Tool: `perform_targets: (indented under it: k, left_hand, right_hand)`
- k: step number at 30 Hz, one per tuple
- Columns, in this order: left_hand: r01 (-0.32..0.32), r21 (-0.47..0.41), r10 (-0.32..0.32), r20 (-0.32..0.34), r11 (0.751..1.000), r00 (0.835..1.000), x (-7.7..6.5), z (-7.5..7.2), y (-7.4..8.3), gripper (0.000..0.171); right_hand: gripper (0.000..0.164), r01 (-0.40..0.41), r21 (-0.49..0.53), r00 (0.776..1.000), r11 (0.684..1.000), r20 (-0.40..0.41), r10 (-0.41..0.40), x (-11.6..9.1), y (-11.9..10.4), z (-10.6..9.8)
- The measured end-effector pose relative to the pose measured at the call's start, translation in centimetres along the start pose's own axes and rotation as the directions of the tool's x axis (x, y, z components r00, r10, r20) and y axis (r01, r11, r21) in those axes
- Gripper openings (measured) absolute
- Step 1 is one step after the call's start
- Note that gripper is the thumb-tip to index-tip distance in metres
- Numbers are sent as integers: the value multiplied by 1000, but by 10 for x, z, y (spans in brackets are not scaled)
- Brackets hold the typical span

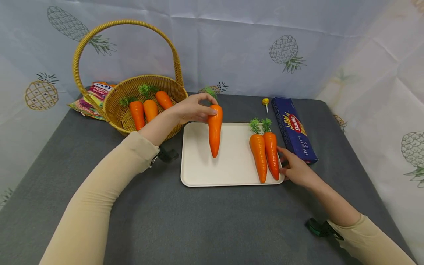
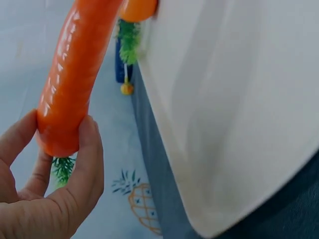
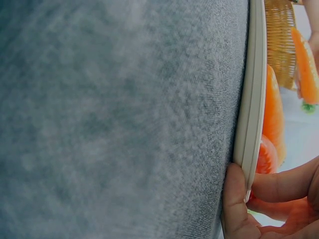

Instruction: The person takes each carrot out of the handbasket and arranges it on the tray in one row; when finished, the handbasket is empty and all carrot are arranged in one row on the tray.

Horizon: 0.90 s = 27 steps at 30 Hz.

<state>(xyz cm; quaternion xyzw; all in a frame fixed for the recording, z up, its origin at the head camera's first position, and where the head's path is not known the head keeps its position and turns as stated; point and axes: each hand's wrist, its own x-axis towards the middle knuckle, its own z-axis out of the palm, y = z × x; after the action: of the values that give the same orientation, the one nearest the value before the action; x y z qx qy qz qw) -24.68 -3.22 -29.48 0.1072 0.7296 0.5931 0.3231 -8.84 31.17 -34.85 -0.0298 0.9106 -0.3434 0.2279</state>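
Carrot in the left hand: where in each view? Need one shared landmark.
Head: the carrot is near centre, over the tray, in the left hand.
Left wrist: upper left, running off the top edge.
Right wrist: upper right, at the frame edge, greens lowermost.
Shared landmark: the tray, in all three.

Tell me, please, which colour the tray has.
The tray is cream-white; the head view shows it best.

Tray (image 1: 233, 158) centre free; behind basket (image 1: 114, 101) perhaps tight.
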Motion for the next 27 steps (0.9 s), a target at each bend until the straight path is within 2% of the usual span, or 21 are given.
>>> perform_targets:
  k: [6,15,27]
  left_hand:
    - [-13,2,13,24,1000,1000,3,18,-6,36]
    - [13,7,-14,64,1000,998,8,45,-14,36]
    - [77,-83,-77,13,994,997,18,76,-26,36]
  right_hand:
    - [77,0,-4,1000,1000,-2,0,0,0,0]
    - [78,13,20,1000,1000,-2,-13,-1,1,1]
    - [78,18,24,1000,1000,-2,-18,-1,0,0]
